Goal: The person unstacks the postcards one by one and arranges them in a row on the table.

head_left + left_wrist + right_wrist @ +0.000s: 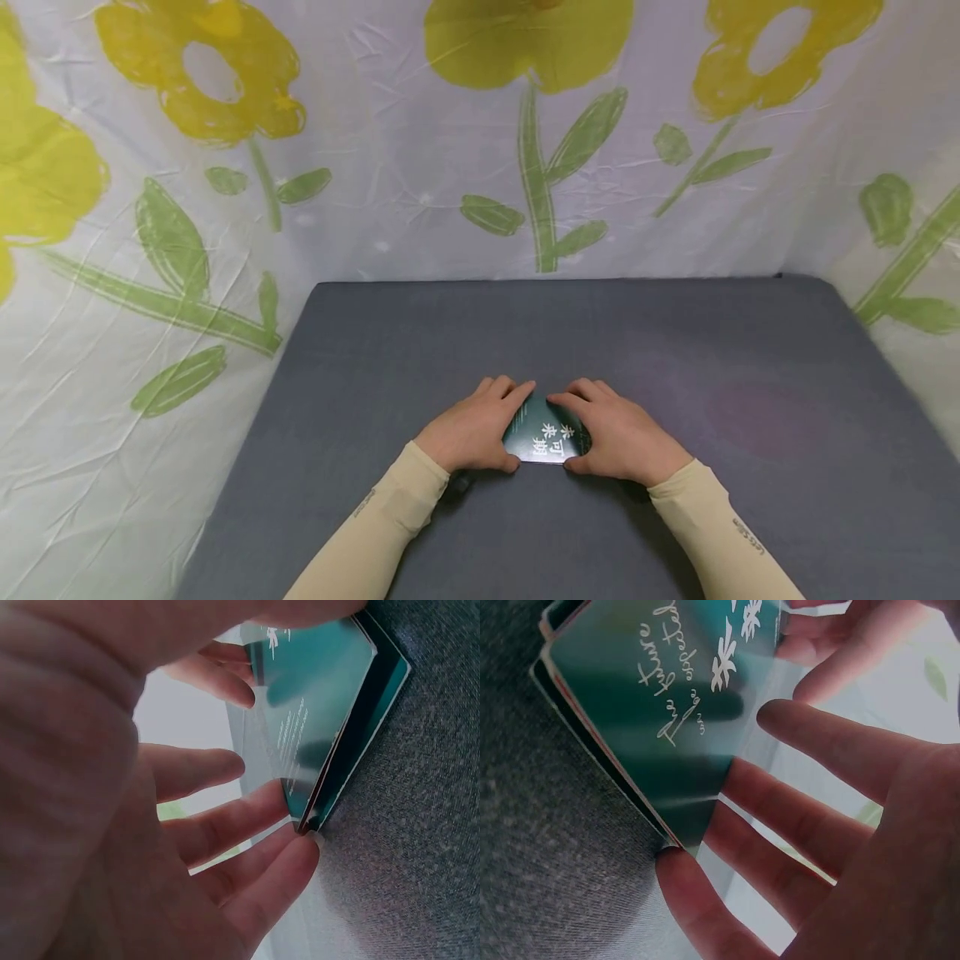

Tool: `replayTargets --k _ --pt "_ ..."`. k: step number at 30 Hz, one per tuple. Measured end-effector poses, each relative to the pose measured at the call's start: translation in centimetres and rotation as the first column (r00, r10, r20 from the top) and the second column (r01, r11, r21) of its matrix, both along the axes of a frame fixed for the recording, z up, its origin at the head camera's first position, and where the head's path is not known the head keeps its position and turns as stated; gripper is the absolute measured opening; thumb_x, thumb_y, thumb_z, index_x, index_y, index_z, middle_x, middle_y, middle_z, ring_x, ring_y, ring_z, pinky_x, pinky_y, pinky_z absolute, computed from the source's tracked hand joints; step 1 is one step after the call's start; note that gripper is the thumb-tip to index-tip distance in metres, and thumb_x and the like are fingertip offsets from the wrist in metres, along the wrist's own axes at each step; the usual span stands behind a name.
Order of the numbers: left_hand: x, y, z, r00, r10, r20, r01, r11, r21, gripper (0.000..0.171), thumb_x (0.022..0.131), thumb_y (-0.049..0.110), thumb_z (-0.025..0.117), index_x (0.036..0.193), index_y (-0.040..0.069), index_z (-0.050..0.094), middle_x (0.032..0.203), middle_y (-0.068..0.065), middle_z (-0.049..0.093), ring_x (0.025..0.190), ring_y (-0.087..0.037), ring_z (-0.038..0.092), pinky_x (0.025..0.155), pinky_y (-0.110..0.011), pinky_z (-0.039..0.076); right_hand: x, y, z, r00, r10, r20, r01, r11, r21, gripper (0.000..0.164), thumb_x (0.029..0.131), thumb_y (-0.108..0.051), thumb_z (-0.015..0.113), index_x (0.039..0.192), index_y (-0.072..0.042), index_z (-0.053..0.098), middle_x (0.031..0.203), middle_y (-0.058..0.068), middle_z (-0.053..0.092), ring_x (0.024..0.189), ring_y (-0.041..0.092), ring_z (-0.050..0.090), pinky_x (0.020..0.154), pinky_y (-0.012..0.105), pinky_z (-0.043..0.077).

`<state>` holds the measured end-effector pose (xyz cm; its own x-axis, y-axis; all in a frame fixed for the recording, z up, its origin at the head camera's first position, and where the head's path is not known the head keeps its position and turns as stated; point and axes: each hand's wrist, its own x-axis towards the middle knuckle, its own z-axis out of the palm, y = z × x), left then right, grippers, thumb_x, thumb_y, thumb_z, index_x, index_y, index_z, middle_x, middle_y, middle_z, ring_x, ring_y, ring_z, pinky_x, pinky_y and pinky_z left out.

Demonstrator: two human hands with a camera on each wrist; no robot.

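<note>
A flat dark green rectangular item with white characters (546,433) lies low at the table's middle, between both hands. In the wrist views, thin layers and a dark gap show along its edge; whether it is a box or a stack of cards cannot be told. My left hand (477,425) grips its left side, thumb at the near edge and fingers (232,817) toward the far edge. My right hand (617,432) holds the right side the same way, with fingertips (676,862) touching the lower edge. Both index fingers stand a little away from the surface.
A dark grey cloth-covered table (420,342) spreads around the hands. Behind it and along its sides hangs a white curtain (390,167) printed with yellow flowers. Small dark objects (459,485) show beneath the left wrist.
</note>
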<state>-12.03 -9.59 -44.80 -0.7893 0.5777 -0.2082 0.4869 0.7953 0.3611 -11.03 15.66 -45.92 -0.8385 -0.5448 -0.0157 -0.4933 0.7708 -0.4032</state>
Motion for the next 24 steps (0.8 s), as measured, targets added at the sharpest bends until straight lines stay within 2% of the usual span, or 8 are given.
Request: replayTargets --k 8,13,24 --pt "-0.03 -0.16 -0.18 1.000 -0.003 -0.003 0.003 1.000 0.001 0.103 0.085 0.034 0.091 0.170 0.015 0.035 0.152 -0.005 0.053 0.132 -0.022 0.051 0.104 -0.036 0.056 0.02 0.02 -0.06 1.000 -0.003 0.027 0.003 1.000 -0.007 0.085 0.073 -0.032 0.099 0.149 -0.017 0.064 0.136 -0.002 0.061 0.127 0.022 0.058 0.096 0.047 0.059" --pt "0.03 -0.38 -0.17 0.999 -0.024 -0.035 0.023 0.999 -0.025 0.102 0.085 0.036 0.090 0.169 0.015 0.036 0.152 -0.005 0.054 0.132 -0.023 0.053 0.107 -0.037 0.054 0.06 -0.15 -0.03 0.999 0.002 0.037 -0.002 1.000 0.004 0.084 0.073 -0.033 0.100 0.148 -0.017 0.064 0.136 -0.002 0.060 0.128 0.023 0.057 0.096 0.047 0.059" --pt "0.18 -0.40 0.01 0.997 -0.044 -0.063 0.041 0.998 -0.040 0.100 0.084 0.037 0.092 0.167 0.014 0.041 0.149 -0.005 0.057 0.127 -0.023 0.056 0.107 -0.037 0.054 0.35 -0.38 0.20 1.000 0.007 0.013 -0.007 1.000 0.016 0.084 0.072 -0.035 0.101 0.146 -0.016 0.066 0.135 0.000 0.062 0.127 0.024 0.059 0.095 0.049 0.060"
